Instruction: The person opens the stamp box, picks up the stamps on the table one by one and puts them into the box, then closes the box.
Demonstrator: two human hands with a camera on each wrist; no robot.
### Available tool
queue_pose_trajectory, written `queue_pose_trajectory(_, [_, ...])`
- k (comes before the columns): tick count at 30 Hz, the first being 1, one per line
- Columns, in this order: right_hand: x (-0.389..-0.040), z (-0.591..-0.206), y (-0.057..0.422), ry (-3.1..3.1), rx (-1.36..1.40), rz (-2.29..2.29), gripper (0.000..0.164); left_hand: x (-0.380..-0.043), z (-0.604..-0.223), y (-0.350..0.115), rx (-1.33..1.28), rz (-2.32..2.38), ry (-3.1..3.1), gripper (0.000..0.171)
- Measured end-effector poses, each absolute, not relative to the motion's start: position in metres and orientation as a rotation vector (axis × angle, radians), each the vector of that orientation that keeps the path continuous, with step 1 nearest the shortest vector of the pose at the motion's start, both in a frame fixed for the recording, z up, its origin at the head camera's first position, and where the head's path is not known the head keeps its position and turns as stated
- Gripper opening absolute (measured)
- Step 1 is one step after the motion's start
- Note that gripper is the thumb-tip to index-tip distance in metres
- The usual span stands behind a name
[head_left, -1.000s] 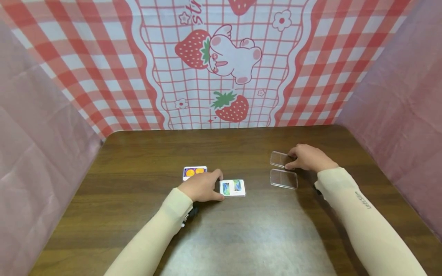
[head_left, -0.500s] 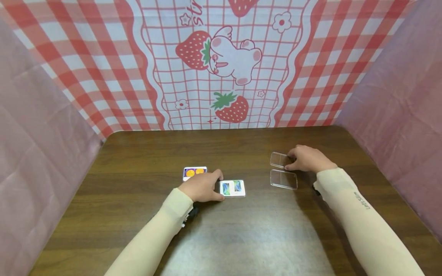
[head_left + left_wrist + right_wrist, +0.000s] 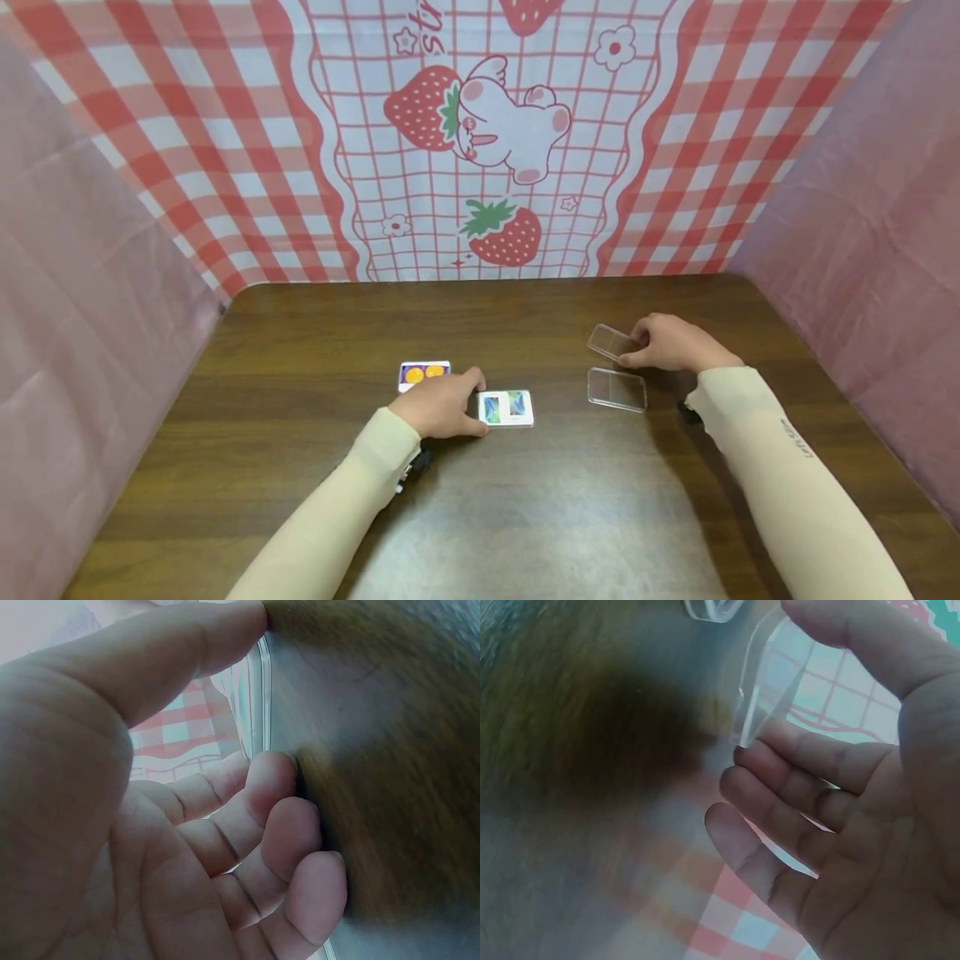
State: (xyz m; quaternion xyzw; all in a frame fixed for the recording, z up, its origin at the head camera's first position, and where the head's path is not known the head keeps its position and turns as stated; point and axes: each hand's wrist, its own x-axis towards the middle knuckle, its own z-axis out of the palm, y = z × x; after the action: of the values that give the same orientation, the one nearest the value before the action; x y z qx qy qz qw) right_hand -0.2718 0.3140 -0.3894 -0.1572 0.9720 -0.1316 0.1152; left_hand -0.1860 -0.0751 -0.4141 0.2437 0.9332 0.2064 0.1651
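Note:
My left hand (image 3: 442,406) grips the left end of a flat clear-edged case with a white, blue-green picture insert (image 3: 506,408), which lies on the table. In the left wrist view, its clear rim (image 3: 264,697) runs between thumb and fingers. My right hand (image 3: 671,343) pinches a transparent rectangular plastic cover (image 3: 607,340) by its right end. The right wrist view shows that cover (image 3: 769,682) between thumb and fingertips, standing off the tabletop. A second transparent cover (image 3: 617,389) lies just in front of it. Behind my left hand, a purple-and-orange picture piece (image 3: 423,372) is partly hidden.
Everything lies on a brown wood-grain table (image 3: 540,500). A strawberry-print cloth (image 3: 480,167) hangs along the far edge. Pink cloth (image 3: 97,275) hangs at the left and more pink cloth (image 3: 862,208) at the right.
My right hand has shifted slightly rightward, and the cover it pinches has turned and come up off the table. The left hand and its case have stayed in place.

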Motion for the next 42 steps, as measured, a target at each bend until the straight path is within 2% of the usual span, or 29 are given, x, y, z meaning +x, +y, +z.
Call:
queue_pose_trajectory(4, [-0.268, -0.385, 0.305, 2.912, -0.484, -0.458, 0.06, -0.187, -0.414, -0.075, 0.69, 0.58, 2.66, 0.054])
queue_pose_trajectory(17, [-0.235, -0.376, 0.236, 3.029, -0.669, -0.624, 0.057, -0.187, -0.414, -0.074, 0.694, 0.6, 2.658, 0.053])
queue_pose_trajectory(26, [-0.219, -0.37, 0.222, 3.03, -0.662, -0.619, 0.059, -0.187, -0.413, -0.074, 0.696, 0.589, 2.662, 0.053])
queue_pose_trajectory(42, [-0.213, -0.373, 0.213, 3.029, -0.714, -0.583, 0.06, -0.186, -0.413, -0.075, 0.694, 0.596, 2.657, 0.052])
